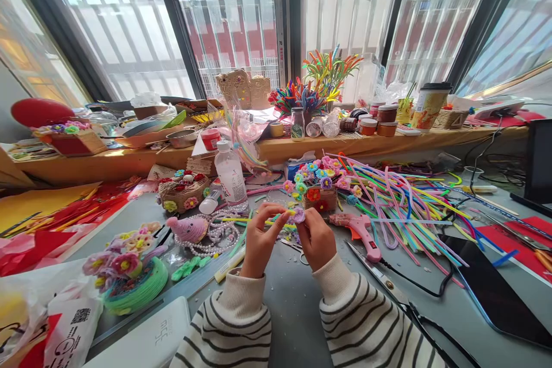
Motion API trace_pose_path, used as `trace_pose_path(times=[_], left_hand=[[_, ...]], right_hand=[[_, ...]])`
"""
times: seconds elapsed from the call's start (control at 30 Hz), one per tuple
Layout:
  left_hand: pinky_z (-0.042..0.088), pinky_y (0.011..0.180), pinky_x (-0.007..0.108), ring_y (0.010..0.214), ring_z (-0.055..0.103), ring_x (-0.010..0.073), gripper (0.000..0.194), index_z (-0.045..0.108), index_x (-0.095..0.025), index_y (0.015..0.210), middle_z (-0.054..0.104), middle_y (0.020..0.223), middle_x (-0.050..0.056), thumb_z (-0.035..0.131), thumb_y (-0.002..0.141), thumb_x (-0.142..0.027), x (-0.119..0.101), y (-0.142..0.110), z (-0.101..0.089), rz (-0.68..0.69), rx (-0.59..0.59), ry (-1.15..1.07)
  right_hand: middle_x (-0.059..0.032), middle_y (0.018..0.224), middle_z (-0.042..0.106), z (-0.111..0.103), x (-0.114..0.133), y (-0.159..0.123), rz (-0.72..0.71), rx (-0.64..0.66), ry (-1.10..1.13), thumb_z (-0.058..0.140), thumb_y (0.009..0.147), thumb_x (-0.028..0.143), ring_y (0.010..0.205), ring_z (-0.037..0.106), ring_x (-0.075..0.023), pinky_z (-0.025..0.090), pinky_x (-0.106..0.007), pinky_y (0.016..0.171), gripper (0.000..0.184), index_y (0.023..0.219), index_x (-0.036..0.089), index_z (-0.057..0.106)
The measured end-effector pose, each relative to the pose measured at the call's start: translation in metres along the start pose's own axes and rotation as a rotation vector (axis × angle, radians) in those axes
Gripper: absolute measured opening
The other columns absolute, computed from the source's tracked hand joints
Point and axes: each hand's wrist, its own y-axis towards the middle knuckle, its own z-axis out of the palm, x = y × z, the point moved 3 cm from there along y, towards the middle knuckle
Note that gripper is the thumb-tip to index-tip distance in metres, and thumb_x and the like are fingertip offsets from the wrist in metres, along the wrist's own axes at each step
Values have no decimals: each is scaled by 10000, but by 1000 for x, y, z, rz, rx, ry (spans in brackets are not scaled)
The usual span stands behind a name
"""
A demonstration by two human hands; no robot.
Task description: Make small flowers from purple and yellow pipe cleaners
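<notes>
Over the middle of the grey table, my left hand point(265, 236) is closed with thumb and fingers pinching a yellow pipe cleaner point(233, 220), whose free end sticks out to the left. My right hand point(318, 240) pinches a small light-purple pipe-cleaner flower point(296, 216) from its right side. The two hands almost meet at the flower, and the yellow stem's tip lies against it. Fingers partly cover both pieces. Beneath the hands, a small pair of scissors point(297, 248) lies partly hidden. Just beyond stands a woven basket point(319, 201) of colourful pipe-cleaner flowers.
Right of my hands lie a pink glue gun point(356, 230), large scissors point(390, 284), a phone point(491, 293) and many loose pipe cleaners point(409, 201). To the left are a plastic bottle point(230, 175), a pink yarn cone point(190, 230), bead strings point(224, 236) and a green flower pot point(135, 287).
</notes>
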Motion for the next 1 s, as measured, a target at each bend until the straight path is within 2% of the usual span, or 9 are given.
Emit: trace_pose_path(times=[0.23, 0.5, 0.67, 1.0], left_hand=[[349, 744, 273, 782, 470, 150, 67, 568, -193, 718, 508, 780, 27, 525, 669, -209, -1, 0, -1, 198, 37, 302], [350, 723, 281, 778, 461, 152, 77, 562, -190, 729, 515, 786, 34, 498, 693, -209, 2, 1, 1, 265, 56, 435], [348, 736, 290, 782, 464, 152, 71, 570, -187, 723, 513, 784, 33, 518, 678, -203, 2, 0, 1, 263, 48, 420], [365, 750, 267, 803, 482, 148, 104, 586, -176, 751, 506, 809, 36, 530, 666, -193, 0, 1, 1, 138, 96, 170]], right_hand=[[-59, 717, 510, 1, -2, 0, 10, 46, -118, 314, 799, 215, 678, 480, -156, 357, -232, 598, 204, 745, 159, 502], [-57, 702, 511, 2, -4, -1, 29, 48, -149, 308, 803, 222, 650, 480, -153, 356, -230, 576, 229, 710, 147, 504], [-56, 705, 511, 3, -5, -2, 24, 45, -144, 306, 805, 228, 662, 482, -152, 360, -230, 588, 233, 719, 145, 506], [-56, 708, 516, 5, -4, -2, 26, 51, -91, 313, 801, 221, 670, 488, -147, 368, -227, 599, 221, 743, 147, 513]])
